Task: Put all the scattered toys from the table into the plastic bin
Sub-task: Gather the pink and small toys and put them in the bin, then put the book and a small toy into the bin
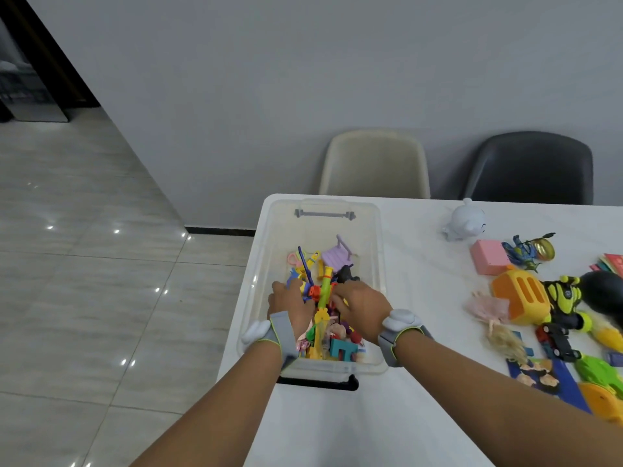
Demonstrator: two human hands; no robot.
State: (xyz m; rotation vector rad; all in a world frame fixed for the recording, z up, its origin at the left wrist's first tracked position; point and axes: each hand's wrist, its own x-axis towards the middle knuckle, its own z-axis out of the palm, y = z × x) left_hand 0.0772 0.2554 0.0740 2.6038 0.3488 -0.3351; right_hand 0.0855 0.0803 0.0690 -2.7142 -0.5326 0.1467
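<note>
A: Both hands are down inside the clear plastic bin [377,264] at the table's [421,298] left end. The left hand [291,306] lies over the toys, fingers spread and fairly straight, gripping nothing visible. The right hand [362,306] curls toward the green-and-yellow toy tube [324,291]; whether it holds the tube or only touches it, cannot tell.

B: And what is left outside the bin?

A: The remaining toys lie to the right, well apart from both hands: the white round figure [467,220] far, the pink box [488,257], the orange toy toaster [521,298], the blonde doll [499,326] nearest the bin, and the red-and-black toy car [558,342].

B: Which hand serves the next reach?

A: Judged from the layout, the right hand; the pile sits on its side. The doll's long axis runs near-to-far, slightly slanted, head toward the near edge. The bin's long axis runs near-to-far too.
</note>
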